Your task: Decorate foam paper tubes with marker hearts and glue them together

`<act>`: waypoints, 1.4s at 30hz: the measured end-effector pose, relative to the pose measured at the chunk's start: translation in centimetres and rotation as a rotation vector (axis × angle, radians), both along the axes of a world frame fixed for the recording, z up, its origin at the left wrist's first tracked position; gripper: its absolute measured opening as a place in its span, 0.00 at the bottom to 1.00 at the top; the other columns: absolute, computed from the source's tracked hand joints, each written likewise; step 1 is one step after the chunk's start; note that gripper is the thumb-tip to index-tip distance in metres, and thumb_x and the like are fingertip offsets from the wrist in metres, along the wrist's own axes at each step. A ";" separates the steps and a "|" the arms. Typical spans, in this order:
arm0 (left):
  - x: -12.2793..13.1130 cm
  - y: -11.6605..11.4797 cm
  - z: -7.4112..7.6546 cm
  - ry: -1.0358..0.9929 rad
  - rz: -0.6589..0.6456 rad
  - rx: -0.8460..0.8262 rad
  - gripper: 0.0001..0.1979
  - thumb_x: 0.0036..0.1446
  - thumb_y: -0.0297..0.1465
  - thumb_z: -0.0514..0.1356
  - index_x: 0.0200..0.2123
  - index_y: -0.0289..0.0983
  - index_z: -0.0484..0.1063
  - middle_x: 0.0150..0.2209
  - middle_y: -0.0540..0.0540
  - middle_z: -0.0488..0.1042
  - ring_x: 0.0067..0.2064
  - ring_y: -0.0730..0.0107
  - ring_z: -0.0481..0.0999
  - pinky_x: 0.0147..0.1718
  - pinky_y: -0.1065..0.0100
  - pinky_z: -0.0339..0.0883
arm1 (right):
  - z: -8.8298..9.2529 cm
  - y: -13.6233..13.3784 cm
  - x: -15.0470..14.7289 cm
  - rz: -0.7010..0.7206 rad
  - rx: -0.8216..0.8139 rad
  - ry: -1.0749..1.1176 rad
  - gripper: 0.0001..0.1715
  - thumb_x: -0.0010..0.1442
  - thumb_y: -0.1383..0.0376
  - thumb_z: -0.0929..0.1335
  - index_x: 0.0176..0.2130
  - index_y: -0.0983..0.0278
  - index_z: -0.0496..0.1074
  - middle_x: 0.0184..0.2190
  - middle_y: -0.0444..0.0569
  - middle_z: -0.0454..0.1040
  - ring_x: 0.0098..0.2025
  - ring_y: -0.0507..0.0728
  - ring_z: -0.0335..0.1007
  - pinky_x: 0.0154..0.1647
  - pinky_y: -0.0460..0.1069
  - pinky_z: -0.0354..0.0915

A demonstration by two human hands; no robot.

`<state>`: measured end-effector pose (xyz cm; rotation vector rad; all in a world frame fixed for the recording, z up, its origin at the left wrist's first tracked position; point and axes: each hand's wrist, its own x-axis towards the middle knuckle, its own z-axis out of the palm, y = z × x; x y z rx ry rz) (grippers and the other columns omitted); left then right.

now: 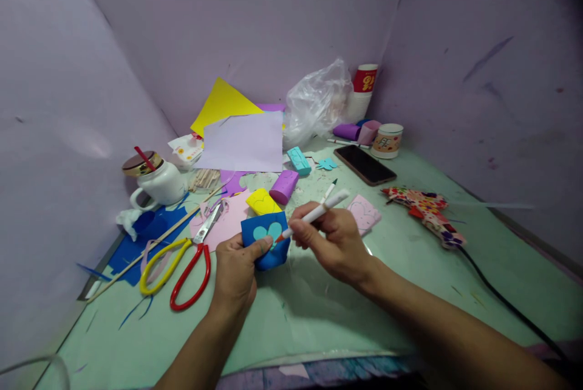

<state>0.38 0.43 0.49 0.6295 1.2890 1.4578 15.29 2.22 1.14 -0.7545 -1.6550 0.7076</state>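
Note:
My left hand [237,268] is closed on a folded blue paper piece [273,259], thumb pressed on its front. Light-blue rounded shapes [274,230] sit on that front. In my right hand [332,241] is a white marker [314,215], its orange-red tip at or very near the light-blue shapes; I cannot tell if it touches. A second marker with a dark green tip [335,182] shows behind the right hand; whether it is held or lies on the table is unclear. Close by are a yellow paper piece [263,202], a purple one [284,187] and a pink one [364,215] with drawn outlines.
Scissors [200,244] with yellow and red handles lie left, near a wooden stick [150,249] and a lidded white mug [161,183]. Behind are paper sheets [246,144], a plastic bag [319,101] and a phone [365,164]. A cloth-covered glue gun [430,211] with a cord lies right.

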 end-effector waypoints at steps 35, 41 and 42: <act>0.2 -0.4 0.3 0.053 -0.096 -0.073 0.11 0.25 0.28 0.70 0.18 0.30 0.76 0.16 0.49 0.72 0.20 0.73 0.68 0.22 0.70 0.64 | -0.3 0.4 -0.2 -0.096 0.100 -0.111 0.05 0.59 0.66 0.67 0.32 0.64 0.72 0.21 0.45 0.75 0.27 0.54 0.74 0.30 0.48 0.69; 0.2 -0.5 0.3 0.066 -0.095 -0.087 0.11 0.25 0.28 0.70 0.18 0.30 0.77 0.16 0.49 0.71 0.20 0.73 0.67 0.22 0.69 0.63 | -0.4 0.4 -0.2 -0.109 0.108 -0.089 0.04 0.59 0.66 0.67 0.33 0.64 0.71 0.22 0.45 0.75 0.27 0.53 0.74 0.28 0.47 0.69; 0.2 -0.5 0.3 0.070 -0.094 -0.088 0.11 0.25 0.28 0.70 0.18 0.30 0.76 0.16 0.49 0.71 0.19 0.73 0.67 0.21 0.69 0.63 | -0.4 0.4 -0.2 -0.114 0.114 -0.092 0.04 0.59 0.66 0.67 0.33 0.64 0.71 0.22 0.45 0.75 0.27 0.53 0.74 0.28 0.47 0.69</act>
